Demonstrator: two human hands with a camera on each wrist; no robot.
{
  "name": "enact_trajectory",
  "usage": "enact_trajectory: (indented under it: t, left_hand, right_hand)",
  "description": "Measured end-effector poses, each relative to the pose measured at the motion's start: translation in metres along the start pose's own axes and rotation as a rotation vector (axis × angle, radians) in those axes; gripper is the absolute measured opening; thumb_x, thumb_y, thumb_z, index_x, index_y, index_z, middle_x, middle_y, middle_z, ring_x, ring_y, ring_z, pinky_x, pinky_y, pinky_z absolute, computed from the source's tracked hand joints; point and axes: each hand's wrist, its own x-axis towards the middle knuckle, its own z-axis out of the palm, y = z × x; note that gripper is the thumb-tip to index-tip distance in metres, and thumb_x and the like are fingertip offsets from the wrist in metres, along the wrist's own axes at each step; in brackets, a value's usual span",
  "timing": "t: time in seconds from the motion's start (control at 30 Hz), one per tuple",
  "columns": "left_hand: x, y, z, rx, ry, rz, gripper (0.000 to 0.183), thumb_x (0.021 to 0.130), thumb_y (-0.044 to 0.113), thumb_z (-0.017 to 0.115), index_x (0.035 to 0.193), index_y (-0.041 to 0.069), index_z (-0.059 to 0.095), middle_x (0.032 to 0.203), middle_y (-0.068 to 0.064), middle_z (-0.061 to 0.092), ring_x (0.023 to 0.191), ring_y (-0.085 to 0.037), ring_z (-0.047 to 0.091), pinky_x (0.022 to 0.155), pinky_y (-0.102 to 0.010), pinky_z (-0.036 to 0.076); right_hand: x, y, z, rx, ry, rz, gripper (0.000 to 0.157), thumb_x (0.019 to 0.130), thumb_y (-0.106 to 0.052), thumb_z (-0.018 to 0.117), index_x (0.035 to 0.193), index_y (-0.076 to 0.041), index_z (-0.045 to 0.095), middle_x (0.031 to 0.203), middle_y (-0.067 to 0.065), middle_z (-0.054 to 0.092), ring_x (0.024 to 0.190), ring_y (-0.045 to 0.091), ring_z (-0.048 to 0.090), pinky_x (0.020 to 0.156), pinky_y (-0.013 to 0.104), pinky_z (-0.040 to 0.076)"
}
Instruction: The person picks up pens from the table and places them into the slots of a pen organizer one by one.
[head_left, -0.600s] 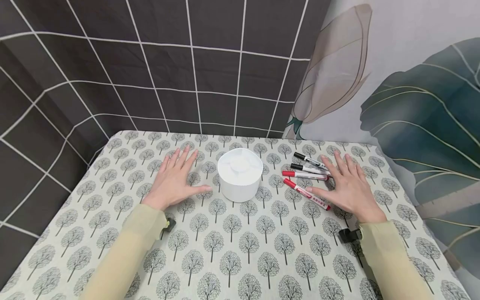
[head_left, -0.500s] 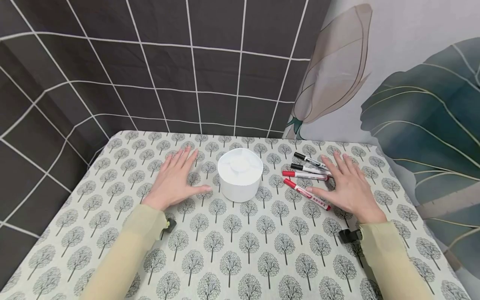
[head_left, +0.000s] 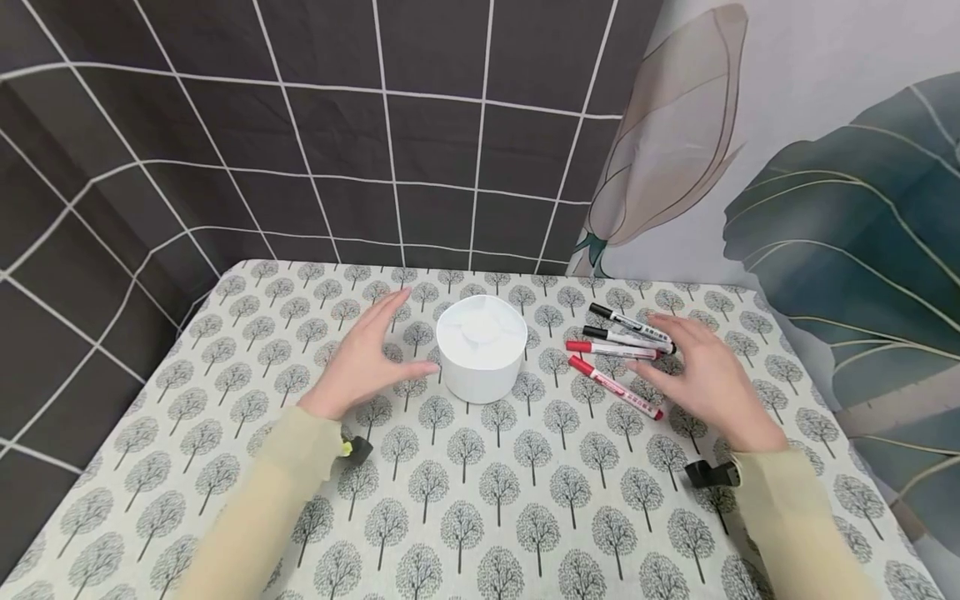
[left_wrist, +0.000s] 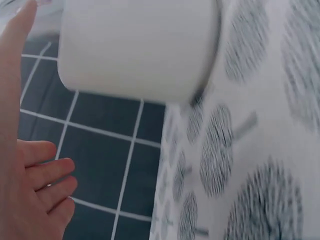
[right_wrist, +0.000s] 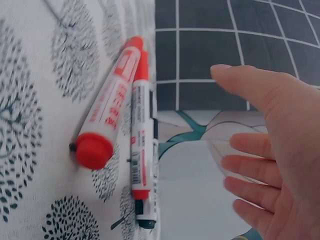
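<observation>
A round white container [head_left: 482,367] with inner dividers stands upright near the middle of the table. My left hand [head_left: 367,358] is just left of it, fingers extended and thumb pointing at its side; in the left wrist view a gap shows between the hand [left_wrist: 40,185] and the container [left_wrist: 135,45]. To the right lie two black-capped markers [head_left: 632,322] and two red-capped markers [head_left: 615,387]. My right hand [head_left: 705,375] hovers beside their right ends, thumb and fingers apart. The right wrist view shows that hand [right_wrist: 270,165] holding nothing, with a red marker [right_wrist: 111,105] nearby.
A cloth with a tree print [head_left: 465,517] covers the table. Behind it hangs a dark curtain with a white grid [head_left: 330,133]. A light curtain with leaf and flower patterns [head_left: 847,217] hangs at the right. Each wrist carries a black strap-mounted camera.
Both hands have risen off the tablecloth and turned, palms now facing inward. The left hand has shifted slightly right toward the container. The container and markers stay in place.
</observation>
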Motion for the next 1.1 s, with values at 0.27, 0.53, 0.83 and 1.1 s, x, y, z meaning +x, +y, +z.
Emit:
enact_trajectory:
  t: [0.27,0.53,0.83,1.1]
  left_hand:
    - [0.001,0.024,0.013,-0.123,0.005,0.02,0.118,0.071,0.055,0.09,0.163,0.025,0.024,0.166,-0.003,0.024,0.149,-0.035,0.024,0.112,-0.073,0.023]
    - [0.003,0.039,0.028,-0.202,0.02,0.013,0.122,0.065,0.052,0.094,0.162,0.022,0.027,0.164,-0.001,0.03,0.149,-0.03,0.025,0.115,-0.067,0.022]
    - [0.007,0.046,0.041,-0.342,0.062,-0.03,0.122,0.059,0.049,0.099,0.159,0.023,0.034,0.159,0.001,0.037,0.14,-0.027,0.041,0.114,-0.054,0.034]
    - [0.009,0.045,0.044,-0.331,0.067,-0.075,0.12,0.057,0.055,0.097,0.158,0.028,0.037,0.157,0.003,0.039,0.141,-0.025,0.04,0.113,-0.054,0.036]
  right_hand:
    - [-0.009,-0.003,-0.002,0.048,-0.064,-0.023,0.073,0.085,-0.047,0.082,0.138,-0.002,0.06,0.131,0.025,0.063,0.103,0.043,0.065,0.092,0.066,0.049]
    - [-0.017,0.0,0.007,0.129,-0.171,0.027,0.066,0.078,-0.036,0.09,0.128,0.0,0.067,0.114,0.023,0.07,0.1,0.043,0.068,0.087,0.061,0.055]
    - [-0.022,0.005,0.016,0.21,-0.198,0.026,0.045,0.076,-0.022,0.092,0.111,0.0,0.075,0.087,0.0,0.07,0.077,0.016,0.064,0.069,0.028,0.058]
    - [-0.023,0.01,0.021,0.246,-0.226,0.072,0.027,0.079,-0.015,0.088,0.101,-0.005,0.077,0.078,-0.006,0.066,0.072,0.014,0.062,0.065,0.025,0.056]
